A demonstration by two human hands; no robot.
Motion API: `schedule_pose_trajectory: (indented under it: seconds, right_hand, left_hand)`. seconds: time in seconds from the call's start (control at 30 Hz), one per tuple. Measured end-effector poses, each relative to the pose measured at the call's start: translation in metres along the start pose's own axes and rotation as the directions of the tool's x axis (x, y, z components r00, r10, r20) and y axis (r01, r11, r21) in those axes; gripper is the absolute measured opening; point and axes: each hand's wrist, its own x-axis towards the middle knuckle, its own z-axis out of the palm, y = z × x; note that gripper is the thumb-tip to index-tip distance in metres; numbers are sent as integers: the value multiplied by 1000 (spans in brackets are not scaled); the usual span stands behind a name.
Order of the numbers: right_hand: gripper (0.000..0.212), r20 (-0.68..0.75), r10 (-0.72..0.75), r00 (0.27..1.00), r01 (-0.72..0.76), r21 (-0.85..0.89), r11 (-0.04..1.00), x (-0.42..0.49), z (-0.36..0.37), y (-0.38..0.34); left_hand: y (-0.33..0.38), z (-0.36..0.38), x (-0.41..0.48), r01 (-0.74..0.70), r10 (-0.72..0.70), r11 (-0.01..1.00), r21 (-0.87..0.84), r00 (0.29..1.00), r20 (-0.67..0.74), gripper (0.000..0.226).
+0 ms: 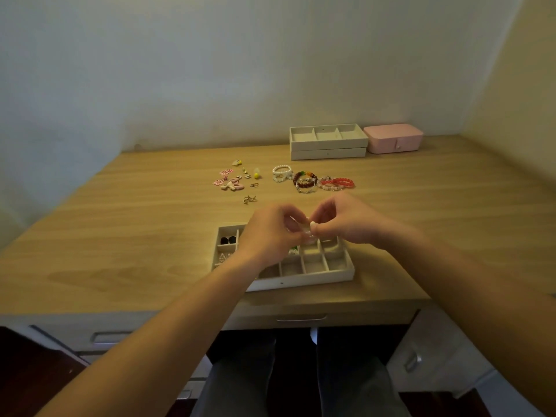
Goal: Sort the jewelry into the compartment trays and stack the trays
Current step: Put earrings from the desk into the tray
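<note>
In the lower middle of the frame the left hand [270, 233] and the right hand [346, 221] met above the near tray [301, 278]. Both grips were narrow, and the fingertips of both hands pinched one small pale piece [307, 233] between them. What kind of piece it was I could not tell, because the fingers covered most of it.

I think the step was to prepare this piece and put it into a free compartment. To do it well, one hand should keep the pinch while the other lets go. The piece should then go down low inside the walls of one compartment, so that it does not bounce into the next one.

The near tray stood on the desk [120, 236] close to its front edge. In its upper left compartment lay two dark pieces [228, 239], and in the one below lay some pale triangular pieces [224, 257]. The compartments on its right side looked free, and the middle was hidden by the left hand.

Unsorted jewelry lay higher in the frame: a group of small pink and gold pieces [234, 179] on the left and some bead bracelets [310, 180] on the right. In the upper right stood two stacked trays [328, 152]; the top one showed nothing inside. Just beside them was a closed pink box [392, 141].
</note>
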Motion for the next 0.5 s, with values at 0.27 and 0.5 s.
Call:
schedule_pose_trajectory:
  seconds: [0.27, 0.5]
  right_hand:
    - [13, 50, -50, 997, 57, -138, 989, 6, 4, 6]
    - [19, 59, -131, 990, 141, -224, 964, 8, 6, 9]
  left_hand:
    - [4, 6, -7, -115, 106, 955, 272, 993, 47, 40]
    - [0, 4, -11, -304, 301, 836, 457, 950, 83, 36]
